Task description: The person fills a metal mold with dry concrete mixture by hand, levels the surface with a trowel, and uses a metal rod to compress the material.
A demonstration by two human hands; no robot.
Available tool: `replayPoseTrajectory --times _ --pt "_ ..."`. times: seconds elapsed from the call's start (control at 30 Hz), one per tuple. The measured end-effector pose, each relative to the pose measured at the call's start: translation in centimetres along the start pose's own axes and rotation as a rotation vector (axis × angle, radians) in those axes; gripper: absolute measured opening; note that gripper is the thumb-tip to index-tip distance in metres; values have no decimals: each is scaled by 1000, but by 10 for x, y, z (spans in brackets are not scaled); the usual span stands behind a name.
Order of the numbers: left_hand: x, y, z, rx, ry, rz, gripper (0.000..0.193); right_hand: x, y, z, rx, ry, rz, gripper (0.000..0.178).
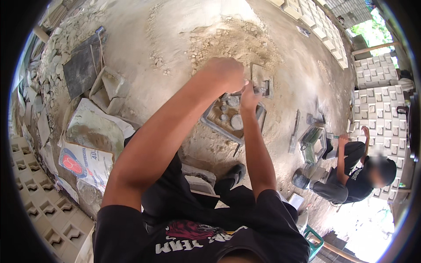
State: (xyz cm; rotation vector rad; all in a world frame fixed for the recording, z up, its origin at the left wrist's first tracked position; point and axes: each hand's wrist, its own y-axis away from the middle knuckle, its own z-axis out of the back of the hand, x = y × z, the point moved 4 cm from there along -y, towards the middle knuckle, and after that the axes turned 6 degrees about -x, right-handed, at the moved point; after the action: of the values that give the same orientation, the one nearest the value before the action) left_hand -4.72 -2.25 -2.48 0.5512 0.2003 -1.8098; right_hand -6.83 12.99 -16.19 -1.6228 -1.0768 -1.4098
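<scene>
My left hand (226,74) is closed like a fist and blurred, reaching forward just left of my right hand. My right hand (250,97) is closed too, its raised thumb close to the left hand. A short dark-grey piece shows beside the right fingers; its kind is too smeared to tell. Below both hands lies a metal mould frame (221,131), with round grey pieces (237,122) and sandy material inside. Just beyond the right hand, a flat metal part with a rectangular opening (266,87) rests on the ground.
Loose sand and rubble (232,41) lie ahead. On the right, a seated co-worker (351,175) grips a tool beside another metal mould (312,142); a long bar (294,131) lies nearby. Leftward are broken slabs (109,87), a printed sack (83,162) and stacked pale blocks (44,193).
</scene>
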Motion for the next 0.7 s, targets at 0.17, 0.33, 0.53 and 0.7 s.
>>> replayPoseTrajectory --times 0.17,0.33,0.53,0.7 --pt "6 6 5 11 -1 37 43 36 -10 -3 -177 -76 16 9" --pt "5 -1 2 36 -10 38 41 2 -37 10 -40 -79 61 19" --pt "9 -1 4 -26 49 20 41 -10 -25 -2 -222 -47 68 21" --pt "11 7 3 42 40 65 41 29 -33 -5 -130 -161 42 27"
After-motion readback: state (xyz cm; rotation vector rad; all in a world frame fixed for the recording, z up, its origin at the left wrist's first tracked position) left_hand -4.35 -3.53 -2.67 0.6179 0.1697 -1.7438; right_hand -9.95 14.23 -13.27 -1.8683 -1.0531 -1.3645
